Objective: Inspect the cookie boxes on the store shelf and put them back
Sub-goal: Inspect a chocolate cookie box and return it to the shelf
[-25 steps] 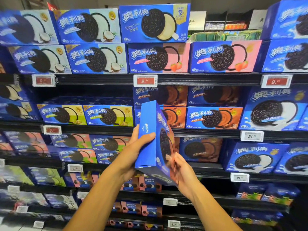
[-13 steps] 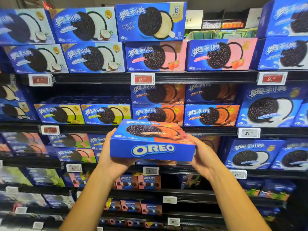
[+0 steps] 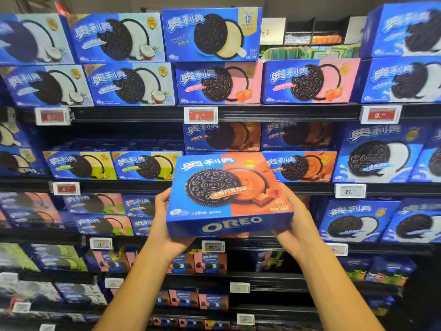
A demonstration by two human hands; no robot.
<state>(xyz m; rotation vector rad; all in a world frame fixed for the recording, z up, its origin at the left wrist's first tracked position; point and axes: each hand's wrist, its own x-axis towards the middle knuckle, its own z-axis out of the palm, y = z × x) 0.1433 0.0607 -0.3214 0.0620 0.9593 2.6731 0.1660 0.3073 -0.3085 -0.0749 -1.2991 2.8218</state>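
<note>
Head view: one blue-and-orange cookie box (image 3: pixel 229 194) is held in the air in front of the shelves (image 3: pixel 262 112), face tilted up toward the camera, "OREO" printed on its near edge. The left hand (image 3: pixel 164 225) grips the box's left side, fingers curled around the edge. The right hand (image 3: pixel 294 225) grips the right side, fingers wrapped behind. Matching orange boxes (image 3: pixel 298 166) stand on the middle shelf just behind and to the right. Strawberry boxes (image 3: pixel 219 83) sit on the shelf above, over a price tag (image 3: pixel 201 115).
</note>
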